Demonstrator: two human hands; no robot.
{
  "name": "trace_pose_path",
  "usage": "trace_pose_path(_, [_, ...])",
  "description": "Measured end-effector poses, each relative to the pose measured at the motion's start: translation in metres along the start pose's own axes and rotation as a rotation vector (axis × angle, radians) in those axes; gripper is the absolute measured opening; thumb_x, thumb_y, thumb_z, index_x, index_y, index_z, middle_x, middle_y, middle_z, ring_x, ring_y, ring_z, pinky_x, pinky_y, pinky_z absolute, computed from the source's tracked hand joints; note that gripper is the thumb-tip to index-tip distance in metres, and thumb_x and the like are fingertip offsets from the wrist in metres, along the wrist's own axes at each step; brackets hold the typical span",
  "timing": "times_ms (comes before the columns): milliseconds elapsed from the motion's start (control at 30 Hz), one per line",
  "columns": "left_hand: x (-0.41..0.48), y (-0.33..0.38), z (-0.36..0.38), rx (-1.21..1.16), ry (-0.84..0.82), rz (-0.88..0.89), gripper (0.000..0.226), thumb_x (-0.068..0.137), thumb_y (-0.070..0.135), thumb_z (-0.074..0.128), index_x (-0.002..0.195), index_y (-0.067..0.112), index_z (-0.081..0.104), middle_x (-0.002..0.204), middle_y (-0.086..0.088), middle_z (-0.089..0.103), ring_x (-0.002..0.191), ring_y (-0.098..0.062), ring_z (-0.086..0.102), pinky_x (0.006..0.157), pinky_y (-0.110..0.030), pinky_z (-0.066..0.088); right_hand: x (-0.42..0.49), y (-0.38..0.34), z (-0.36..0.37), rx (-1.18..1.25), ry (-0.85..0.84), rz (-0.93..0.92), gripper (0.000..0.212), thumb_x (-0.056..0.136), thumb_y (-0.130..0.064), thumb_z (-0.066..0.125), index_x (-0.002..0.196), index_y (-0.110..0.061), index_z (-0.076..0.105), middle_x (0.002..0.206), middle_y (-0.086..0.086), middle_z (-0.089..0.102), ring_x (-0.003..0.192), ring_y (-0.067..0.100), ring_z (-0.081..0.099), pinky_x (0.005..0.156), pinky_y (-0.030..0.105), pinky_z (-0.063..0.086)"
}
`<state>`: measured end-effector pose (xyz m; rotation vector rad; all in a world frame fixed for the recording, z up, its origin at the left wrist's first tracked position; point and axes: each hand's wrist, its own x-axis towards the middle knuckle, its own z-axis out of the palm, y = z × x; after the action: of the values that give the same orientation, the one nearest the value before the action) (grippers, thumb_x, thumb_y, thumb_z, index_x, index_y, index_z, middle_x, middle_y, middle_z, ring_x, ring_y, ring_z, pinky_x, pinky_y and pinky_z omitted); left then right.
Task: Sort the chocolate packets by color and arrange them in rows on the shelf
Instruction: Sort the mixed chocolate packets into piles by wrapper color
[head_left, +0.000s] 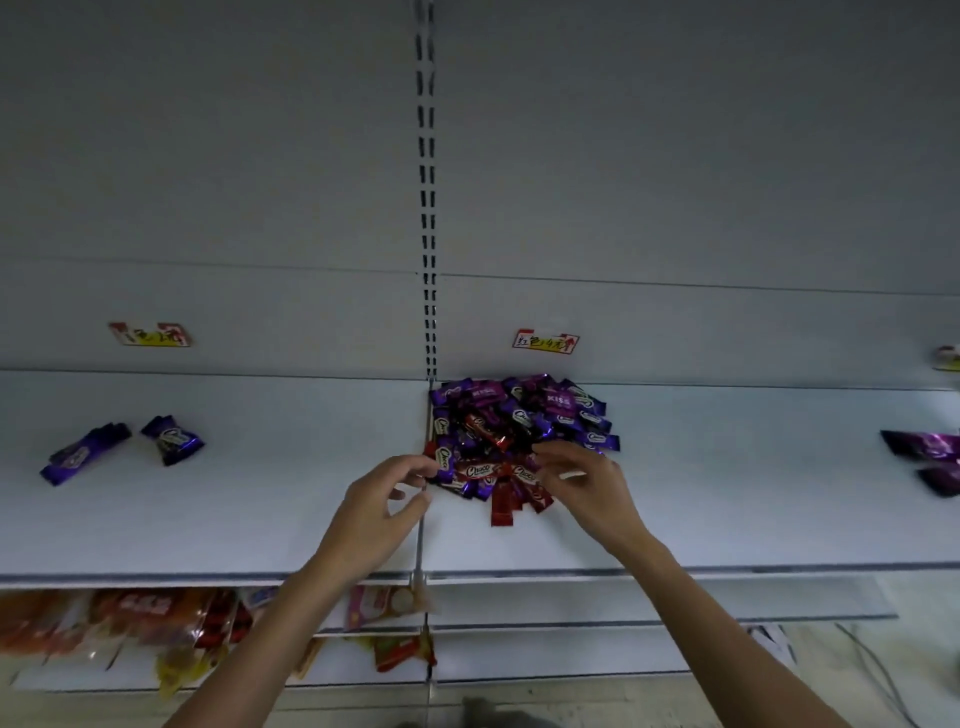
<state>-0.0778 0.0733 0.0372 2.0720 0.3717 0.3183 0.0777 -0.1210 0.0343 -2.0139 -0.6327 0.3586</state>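
Note:
A mixed pile of purple and red chocolate packets (519, 431) lies on the white shelf (260, 519), just right of the centre divider. My left hand (382, 506) reaches the pile's left edge, its index fingertip by a purple packet (444, 462) and its thumb spread away from it. My right hand (587, 486) hovers over the pile's front right, with its fingertips at the red packets (506, 499); I see no packet gripped. Two purple packets (124, 447) lie apart on the left section. More purple packets (930, 457) lie at the far right.
Handwritten labels (545, 342) are stuck on the back panel above the pile, and another label (150, 334) is on the left. A slotted upright (427, 208) splits the back wall. A lower shelf holds orange and red snack bags (130, 618).

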Motion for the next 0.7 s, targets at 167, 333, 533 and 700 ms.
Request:
trace_pose_path(167, [0.025,-0.022,0.025,0.15,-0.067,-0.035,0.029,0.085,0.013,0.061,0.106,0.033,0.057,0.105,0.017,0.058,0.097,0.001,0.053,0.082,-0.017,0.042,0.013,0.037,0.002,-0.162,-0.005,0.014,0.028,0.079,-0.006,0.068,0.106,-0.015,0.068,0.1,0.003,0.068,0.083,-0.001,0.061,0.078,0.018,0.052])
trace_pose_path(333, [0.051,-0.03,0.045,0.34,-0.129,0.017,0.028,0.086,0.024,0.062,0.114,0.025,0.059,0.113,0.013,0.055,0.104,-0.004,0.045,0.085,-0.02,0.035,0.022,0.045,0.019,-0.37,-0.017,0.089,0.044,0.075,-0.035,0.073,0.112,-0.016,0.06,0.11,0.003,0.052,0.095,0.016,0.052,0.074,0.024,0.044])
trace_pose_path(533, [0.068,-0.032,0.069,0.584,-0.236,0.024,0.066,0.081,0.055,0.058,0.134,0.02,0.042,0.135,0.004,0.045,0.123,-0.016,0.039,0.102,-0.028,0.032,0.024,0.052,0.028,-0.435,0.023,0.058,0.047,0.076,-0.036,0.072,0.115,-0.014,0.059,0.115,0.008,0.048,0.102,0.023,0.052,0.08,0.031,0.05])
trace_pose_path(700, [0.068,-0.039,0.086,0.726,-0.207,0.05,0.082,0.071,0.065,0.061,0.134,0.018,0.04,0.127,-0.003,0.042,0.118,-0.02,0.039,0.097,-0.031,0.038,0.025,0.056,0.02,-0.411,0.032,-0.021,0.037,0.078,-0.014,0.068,0.114,-0.014,0.063,0.111,0.01,0.056,0.099,0.025,0.056,0.077,0.027,0.048])
